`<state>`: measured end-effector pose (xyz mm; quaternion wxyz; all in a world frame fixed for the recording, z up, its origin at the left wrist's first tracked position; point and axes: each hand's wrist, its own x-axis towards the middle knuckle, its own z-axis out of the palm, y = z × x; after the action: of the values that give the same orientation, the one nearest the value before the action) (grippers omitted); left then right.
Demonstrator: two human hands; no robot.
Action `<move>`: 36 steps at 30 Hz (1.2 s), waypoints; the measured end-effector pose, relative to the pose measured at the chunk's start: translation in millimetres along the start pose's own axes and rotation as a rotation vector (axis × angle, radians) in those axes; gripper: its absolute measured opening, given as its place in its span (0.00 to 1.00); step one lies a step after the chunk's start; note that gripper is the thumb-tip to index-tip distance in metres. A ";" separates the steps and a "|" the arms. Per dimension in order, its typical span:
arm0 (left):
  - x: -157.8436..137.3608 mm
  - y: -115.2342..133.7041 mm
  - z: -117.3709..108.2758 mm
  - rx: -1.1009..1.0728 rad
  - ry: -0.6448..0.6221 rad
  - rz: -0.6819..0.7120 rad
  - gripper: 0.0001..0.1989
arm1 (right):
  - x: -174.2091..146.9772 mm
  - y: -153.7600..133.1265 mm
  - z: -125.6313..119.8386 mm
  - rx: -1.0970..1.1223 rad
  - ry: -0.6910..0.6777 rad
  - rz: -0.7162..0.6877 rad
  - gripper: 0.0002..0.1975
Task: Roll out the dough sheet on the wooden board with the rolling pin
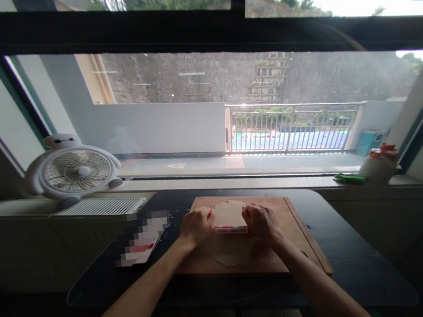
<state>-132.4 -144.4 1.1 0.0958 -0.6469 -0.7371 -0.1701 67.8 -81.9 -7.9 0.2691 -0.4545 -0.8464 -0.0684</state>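
Observation:
A flat sheet of pale dough (230, 249) lies on a wooden board (296, 225) on a dark table. Across the dough lies a roller (230, 230) with a pink and white band, partly wrapped in dough. My left hand (195, 226) presses on the roller's left end and my right hand (261, 221) on its right end. Both hands are curled over it, palms down. The dough spreads in front of and behind the roller.
A blurred white and red packet (145, 242) lies left of the board. A white fan (73, 171) and a white grille (100, 207) stand on the window sill at left. A white jar (378, 165) and a green item (350, 178) sit on the sill at right.

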 end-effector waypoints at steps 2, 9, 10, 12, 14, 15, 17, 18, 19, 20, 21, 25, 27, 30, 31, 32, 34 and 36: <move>-17.9 0.4 -3.1 -0.007 0.066 0.085 0.19 | -13.0 -2.1 -3.0 0.010 0.061 -0.030 0.19; -39.6 -1.3 -4.9 0.012 0.102 0.227 0.16 | -26.8 -5.6 -6.3 0.006 0.139 -0.003 0.18; -37.8 -1.5 -4.3 0.011 0.087 0.224 0.17 | -25.6 -5.6 -6.0 0.004 0.133 -0.004 0.18; -33.4 -1.1 -3.5 0.007 0.055 0.179 0.18 | -23.5 -5.7 -5.1 -0.005 0.111 0.009 0.18; -30.3 0.3 -3.7 0.008 0.037 0.128 0.20 | -24.3 -6.1 -4.5 -0.016 0.086 0.016 0.17; -29.9 1.3 -4.3 0.010 0.034 0.112 0.20 | -26.5 -6.5 -4.5 -0.023 0.073 0.011 0.17; -32.2 3.2 -6.1 0.009 0.030 0.102 0.20 | -34.1 -7.2 -5.3 -0.034 0.042 -0.005 0.17; -34.7 4.0 -7.2 0.005 0.021 0.105 0.20 | -39.0 -7.5 -6.2 -0.037 0.027 -0.011 0.18; -37.7 4.6 -8.3 -0.002 0.009 0.112 0.21 | -43.9 -7.8 -7.3 -0.037 0.012 -0.014 0.18; -40.9 5.1 -9.3 -0.009 -0.003 0.121 0.21 | -48.3 -7.9 -8.6 -0.035 0.000 -0.017 0.19; -43.7 5.3 -10.1 -0.016 -0.012 0.128 0.21 | -51.7 -8.0 -9.9 -0.030 -0.011 -0.022 0.19; -41.8 4.3 -10.1 -0.011 -0.049 0.105 0.22 | -47.5 -6.9 -12.2 -0.031 -0.047 -0.019 0.18; -30.8 3.4 -7.4 0.006 -0.054 0.064 0.24 | -35.7 -5.3 -10.2 -0.035 -0.085 0.037 0.18; -8.0 2.2 -1.5 0.039 -0.027 -0.032 0.26 | -13.4 -1.7 -5.2 -0.035 -0.177 0.143 0.20; -0.9 1.9 0.3 0.045 -0.022 -0.059 0.27 | -6.2 -0.4 -3.7 -0.033 -0.206 0.166 0.21; 5.3 1.7 1.9 0.047 -0.019 -0.077 0.27 | 0.4 0.9 -2.4 -0.030 -0.227 0.182 0.22; 13.1 1.1 4.2 0.044 -0.014 -0.093 0.27 | 10.6 3.1 -0.3 -0.025 -0.248 0.195 0.23; 14.6 0.5 5.7 0.042 -0.001 -0.091 0.26 | 15.2 4.0 1.1 -0.030 -0.251 0.204 0.23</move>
<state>-133.6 -128.7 1.1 0.1010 -0.6107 -0.7693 -0.1584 63.9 -68.1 -1.5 0.1600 -0.5472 -0.8216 0.0041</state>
